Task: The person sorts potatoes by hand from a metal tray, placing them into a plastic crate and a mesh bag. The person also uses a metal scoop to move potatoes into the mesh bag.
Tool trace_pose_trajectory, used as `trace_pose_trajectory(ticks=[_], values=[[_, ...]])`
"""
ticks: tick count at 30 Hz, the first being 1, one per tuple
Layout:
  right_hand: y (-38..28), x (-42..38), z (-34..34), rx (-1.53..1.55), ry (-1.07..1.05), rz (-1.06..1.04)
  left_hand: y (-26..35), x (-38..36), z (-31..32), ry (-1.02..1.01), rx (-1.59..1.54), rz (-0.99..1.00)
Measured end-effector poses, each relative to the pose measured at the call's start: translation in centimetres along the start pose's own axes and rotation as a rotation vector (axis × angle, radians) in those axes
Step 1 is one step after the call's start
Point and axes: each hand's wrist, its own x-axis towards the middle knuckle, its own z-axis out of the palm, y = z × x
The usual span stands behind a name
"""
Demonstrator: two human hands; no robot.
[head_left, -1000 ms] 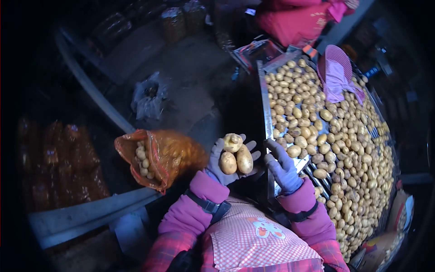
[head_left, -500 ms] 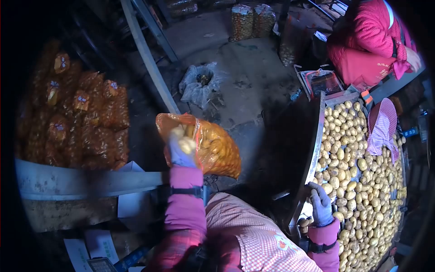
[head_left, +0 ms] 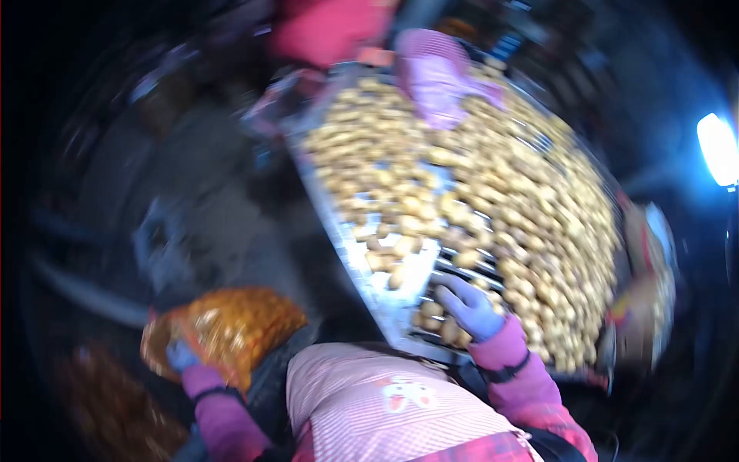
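Note:
My left hand, in a blue glove, is at the mouth of an orange mesh bag of potatoes; its fingers are smeared by motion and partly hidden. Lying tilted on its side, the bag has its mouth to the left. Over the near edge of a slatted table, my gloved right hand has its fingers stretched out and apart, just above a few potatoes. Many more potatoes cover the table, whose bare metal surface shows left of that hand.
A pink checked cloth item lies on the potatoes at the far end. Beyond it is a person in red. A bright lamp stands at the right. Filled mesh bags are at lower left, a plastic bag on the floor.
The view has swung right, blurring the frame. Potatoes seen in my left hand earlier no longer show in it. My right hand has moved from the table's rim to over the potatoes.

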Motion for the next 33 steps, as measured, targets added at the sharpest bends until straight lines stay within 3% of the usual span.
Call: trace_pose_trajectory(ticks=[1, 2, 3, 4, 6, 7, 8, 10, 11, 12, 13, 14, 15, 16, 17, 18, 20, 22, 24, 26, 28, 30, 32, 33], values=[[0.6, -1.2, -1.6, -0.07, 0.123, -0.013, 0.3, 1.4, 0.8, 0.126, -0.453, -0.216], [2.5, -1.9, -3.4, -0.131, 0.271, -0.022, -0.4, 3.3, -2.2, 0.205, -0.915, -0.444], [4.4, -2.8, -5.2, -0.192, 0.419, -0.02, 4.1, 2.5, -10.6, 0.414, -0.863, -0.554], [6.1, -3.7, -7.1, -0.263, 0.622, 0.07, 6.8, 3.4, -15.5, 0.43, -0.871, -0.512], [11.1, -5.2, -12.6, -0.645, 0.851, 0.084, 11.2, 4.7, -22.2, 0.639, -0.901, -0.023], [14.4, -6.3, -14.5, -0.936, 0.944, 0.175, 14.7, 4.5, -26.0, 0.648, -0.946, 0.068], [16.3, -7.3, -15.6, -0.95, 0.954, 0.336, 18.2, 3.9, -29.6, 0.651, -0.99, 0.16], [15.8, -7.8, -15.4, -1.1, 0.712, 0.513, 25.4, 2.2, -34.2, 0.779, -0.956, 0.488], [14.2, -7.6, -14.2, -1.111, 0.687, 0.506, 28.8, -0.2, -37.3, 0.74, -0.99, 0.629], [14.8, -7.4, -13.4, -1.06, 0.737, 0.346, 31.8, -2.9, -40.0, 0.693, -1.017, 0.767], [14.1, -6.9, -12.6, -1.013, 0.691, 0.197, 34.3, -4.6, -41.2, 0.406, -1.156, 0.867], [13.6, -6.4, -10.7, -1.038, 0.724, 0.118, 36.8, -6.4, -41.5, 0.293, -1.227, 0.977], [10.5, -6.4, -10.0, -0.943, 0.606, 0.076, 39.3, -8.3, -41.8, 0.164, -1.295, 1.077], [11.9, -5.4, -8.4, -0.718, 0.517, -0.072, 41.1, -10.2, -42.2, 0.222, -1.313, 1.197], [10.7, -6.1, -6.4, -0.637, 0.41, -0.111, 41.9, -11.6, -43.6, 0.09, -1.249, 1.275], [10.8, -6.5, -4.2, -0.806, 0.401, -0.231, 42.1, -12.8, -45.0, -0.042, -1.176, 1.347], [10.0, -8.6, -3.5, -0.572, 0.493, -0.335, 42.9, -13.3, -45.9, -0.052, -1.173, 1.389], [9.5, -12.3, -6.2, -0.259, 0.587, -0.065, 43.5, -12.4, -45.8, -0.172, -1.188, 1.389], [13.9, -16.3, -8.9, -0.319, 0.829, 0.151, 45.3, -10.8, -46.0, -0.072, -1.142, 1.41], [18.7, -20.4, -11.6, -0.683, 0.929, 0.393, 48.1, -10.7, -47.4, 0.089, -1.091, 1.467], [19.5, -22.0, -12.3, -0.951, 1.042, 0.449, 50.8, -12.3, -49.9, 0.172, -1.002, 1.575], [19.6, -21.2, -12.5, -0.867, 0.902, 0.602, 53.9, -14.6, -50.5, 0.246, -0.918, 1.673], [18.8, -20.4, -11.7, -0.954, 0.798, 0.488, 56.0, -17.6, -51.1, 0.377, -0.746, 1.765], [18.3, -19.8, -11.2, -0.915, 0.777, 0.424, 57.1, -18.3, -50.1, 0.346, -0.639, 1.756]])
